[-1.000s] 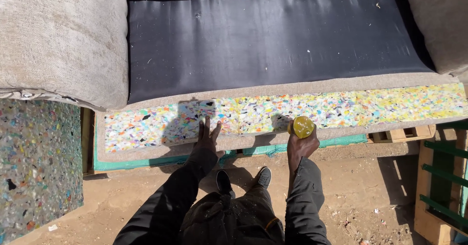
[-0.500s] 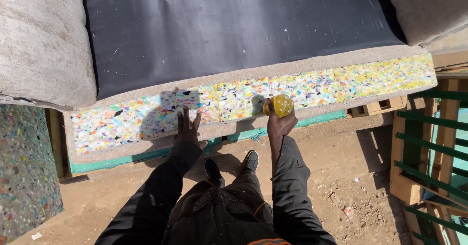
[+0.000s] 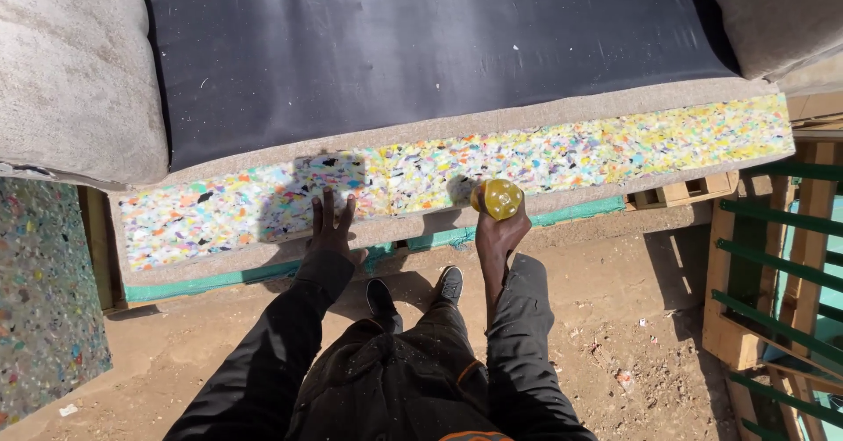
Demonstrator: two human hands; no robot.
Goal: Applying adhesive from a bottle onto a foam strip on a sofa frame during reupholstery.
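The right hand (image 3: pixel 500 235) grips a round yellow bottle (image 3: pixel 497 198) tight, right against the speckled foam edge (image 3: pixel 562 160) of the sofa. The left hand (image 3: pixel 331 230) lies flat and open on that same foam, a little to the side. Behind the foam sits the black seat cloth (image 3: pixel 421 46). Wooden pallets (image 3: pixel 773 265) stand at the right.

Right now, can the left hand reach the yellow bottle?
Probably yes: the left hand lies flat on the speckled foam edge, and nothing lies between it and the yellow bottle in the right hand.
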